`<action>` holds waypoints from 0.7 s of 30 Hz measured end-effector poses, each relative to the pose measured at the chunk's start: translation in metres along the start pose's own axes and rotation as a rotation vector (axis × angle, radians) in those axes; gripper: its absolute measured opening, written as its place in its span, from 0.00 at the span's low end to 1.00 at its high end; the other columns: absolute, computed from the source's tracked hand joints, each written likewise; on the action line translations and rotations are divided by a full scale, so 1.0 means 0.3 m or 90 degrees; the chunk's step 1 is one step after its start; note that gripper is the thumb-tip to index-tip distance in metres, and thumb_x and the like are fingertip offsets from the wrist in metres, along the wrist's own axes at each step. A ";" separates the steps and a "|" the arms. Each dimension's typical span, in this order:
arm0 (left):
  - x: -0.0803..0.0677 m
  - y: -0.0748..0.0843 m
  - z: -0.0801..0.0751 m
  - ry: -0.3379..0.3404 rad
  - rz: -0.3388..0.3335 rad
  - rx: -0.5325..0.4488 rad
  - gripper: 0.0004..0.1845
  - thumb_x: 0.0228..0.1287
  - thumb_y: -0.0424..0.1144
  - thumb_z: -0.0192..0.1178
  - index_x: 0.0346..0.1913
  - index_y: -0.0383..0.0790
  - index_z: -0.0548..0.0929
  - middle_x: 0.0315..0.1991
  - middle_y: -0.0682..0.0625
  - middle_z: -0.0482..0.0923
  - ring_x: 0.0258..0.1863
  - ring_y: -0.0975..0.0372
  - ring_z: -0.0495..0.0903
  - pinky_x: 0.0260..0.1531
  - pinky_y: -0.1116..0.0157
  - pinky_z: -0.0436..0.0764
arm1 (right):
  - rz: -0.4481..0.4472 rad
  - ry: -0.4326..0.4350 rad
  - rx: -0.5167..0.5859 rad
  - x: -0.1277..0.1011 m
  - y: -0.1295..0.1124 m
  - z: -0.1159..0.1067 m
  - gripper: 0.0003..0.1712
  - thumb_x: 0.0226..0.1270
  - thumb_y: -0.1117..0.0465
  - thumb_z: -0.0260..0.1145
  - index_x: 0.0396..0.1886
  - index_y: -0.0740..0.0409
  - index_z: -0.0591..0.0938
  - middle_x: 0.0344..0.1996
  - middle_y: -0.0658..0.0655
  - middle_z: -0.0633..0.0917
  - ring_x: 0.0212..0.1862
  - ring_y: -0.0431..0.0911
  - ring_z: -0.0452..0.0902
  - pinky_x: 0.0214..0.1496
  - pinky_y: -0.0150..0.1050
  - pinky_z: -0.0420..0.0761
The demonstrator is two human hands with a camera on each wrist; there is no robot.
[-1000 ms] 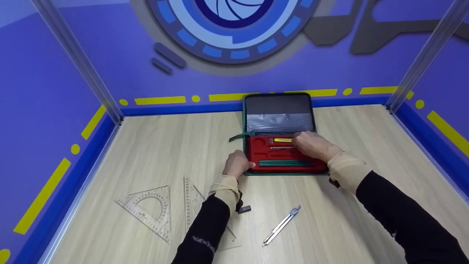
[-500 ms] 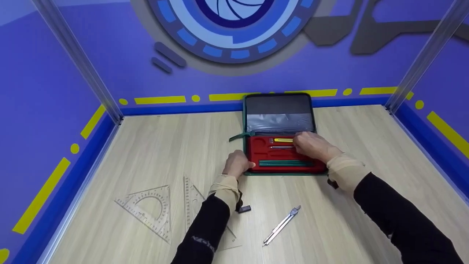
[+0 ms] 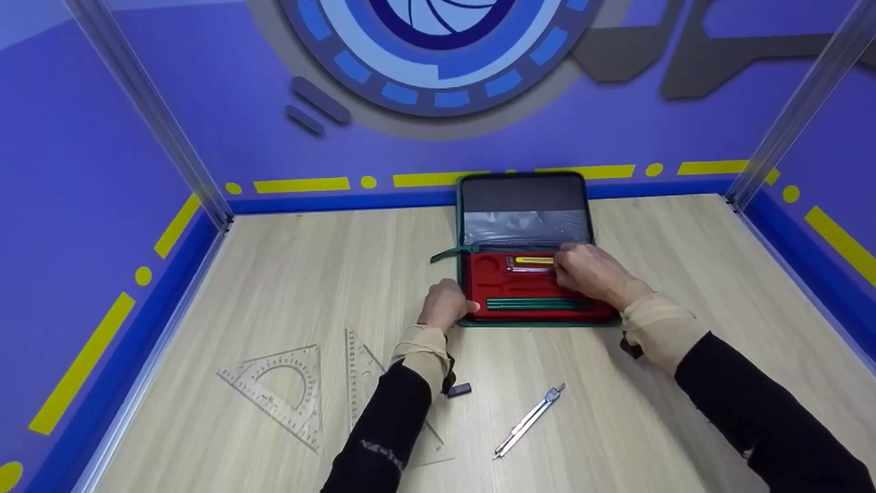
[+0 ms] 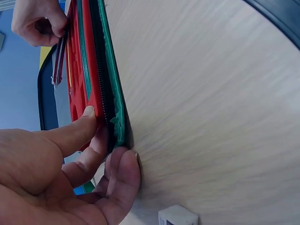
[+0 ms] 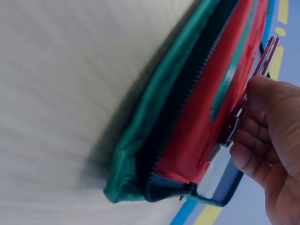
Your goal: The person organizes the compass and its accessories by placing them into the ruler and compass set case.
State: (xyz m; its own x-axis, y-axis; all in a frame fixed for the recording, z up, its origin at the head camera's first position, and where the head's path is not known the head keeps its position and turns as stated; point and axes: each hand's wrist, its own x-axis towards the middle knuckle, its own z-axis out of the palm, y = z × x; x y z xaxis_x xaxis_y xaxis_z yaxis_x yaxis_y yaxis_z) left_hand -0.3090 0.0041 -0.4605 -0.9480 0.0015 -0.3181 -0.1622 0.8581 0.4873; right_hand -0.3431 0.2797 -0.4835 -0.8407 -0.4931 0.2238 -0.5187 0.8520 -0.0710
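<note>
A green zip case (image 3: 522, 324) with a red moulded tray (image 3: 489, 281) lies unfolded near the back wall. My left hand (image 3: 443, 305) grips its front left corner; in the left wrist view the thumb (image 4: 77, 133) presses the tray and the fingers curl at the green edge. Over the tray's right side, my right hand (image 3: 595, 274) pinches a slim metal drawing compass (image 4: 59, 63), raised off the tray. Behind it sits a yellow utility knife (image 3: 532, 260). Green pencils (image 3: 537, 303) lie in the front slot. The compass's other end is partly hidden by my fingers.
A clear set square (image 3: 284, 394) lies at the left, and another set square (image 3: 361, 383) is partly under my left forearm. A dark eraser (image 3: 459, 389) and a second metal compass (image 3: 530, 419) rest on the table in front. The blue wall (image 3: 410, 154) stands behind the case.
The compass in my right hand has come up from its slot and now shows just in front of the yellow knife. My left hand keeps its grip on the case corner.
</note>
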 end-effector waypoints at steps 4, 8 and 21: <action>0.001 0.001 0.003 -0.001 -0.003 -0.005 0.18 0.65 0.45 0.73 0.46 0.32 0.86 0.38 0.42 0.86 0.22 0.58 0.77 0.26 0.63 0.75 | -0.047 0.045 -0.033 -0.031 -0.017 -0.008 0.03 0.60 0.71 0.69 0.26 0.65 0.84 0.23 0.58 0.80 0.26 0.51 0.77 0.30 0.47 0.82; 0.001 -0.003 0.006 -0.001 0.002 -0.005 0.18 0.65 0.45 0.73 0.45 0.32 0.86 0.38 0.42 0.86 0.24 0.58 0.79 0.27 0.63 0.77 | -0.078 0.038 -0.059 -0.051 -0.023 0.004 0.06 0.59 0.72 0.68 0.23 0.64 0.83 0.23 0.59 0.80 0.26 0.54 0.79 0.29 0.50 0.82; 0.001 -0.007 0.001 0.001 0.009 -0.016 0.16 0.65 0.44 0.74 0.41 0.33 0.86 0.33 0.43 0.85 0.21 0.58 0.76 0.24 0.64 0.75 | -0.002 -0.065 0.021 -0.034 -0.024 -0.018 0.13 0.59 0.73 0.68 0.18 0.58 0.79 0.17 0.51 0.75 0.20 0.45 0.68 0.24 0.40 0.71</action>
State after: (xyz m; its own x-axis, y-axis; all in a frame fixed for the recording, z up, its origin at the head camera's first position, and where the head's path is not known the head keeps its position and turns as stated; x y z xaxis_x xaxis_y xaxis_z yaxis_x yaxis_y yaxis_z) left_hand -0.3088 0.0025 -0.4620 -0.9509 0.0124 -0.3093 -0.1554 0.8450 0.5116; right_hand -0.3299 0.2796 -0.4801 -0.8494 -0.5129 0.1240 -0.5251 0.8448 -0.1030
